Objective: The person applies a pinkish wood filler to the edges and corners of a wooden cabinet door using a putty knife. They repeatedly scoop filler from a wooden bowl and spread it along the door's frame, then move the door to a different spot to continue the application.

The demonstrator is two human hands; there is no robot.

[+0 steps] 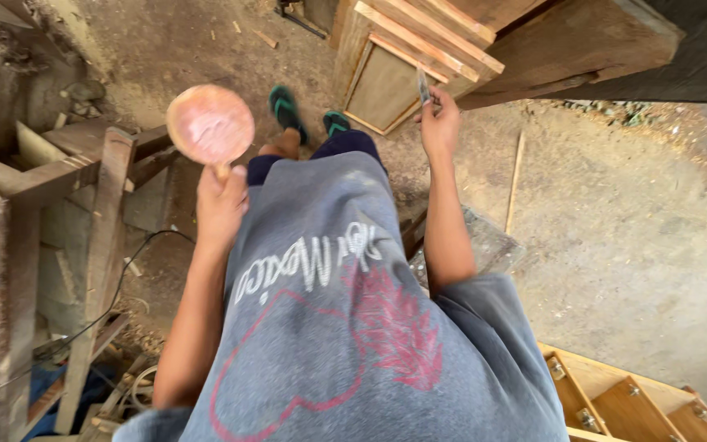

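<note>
Grey shirt point(353, 327) up close, left hand point(221, 205) clenched on round pink paddle point(210, 124), right hand point(439, 123) gripping thin blade point(423, 86) near wooden cabinet point(394, 82); blade not yet touching either.

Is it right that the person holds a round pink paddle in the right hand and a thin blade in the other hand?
Not quite. The head view shows the round pink paddle in the left hand; the right hand holds the thin blade.

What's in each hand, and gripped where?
Left hand holds a round pinkish paddle by its short handle below the disc. Right hand pinches a thin blade-like tool at its lower end; what kind of tool cannot be told.
</note>
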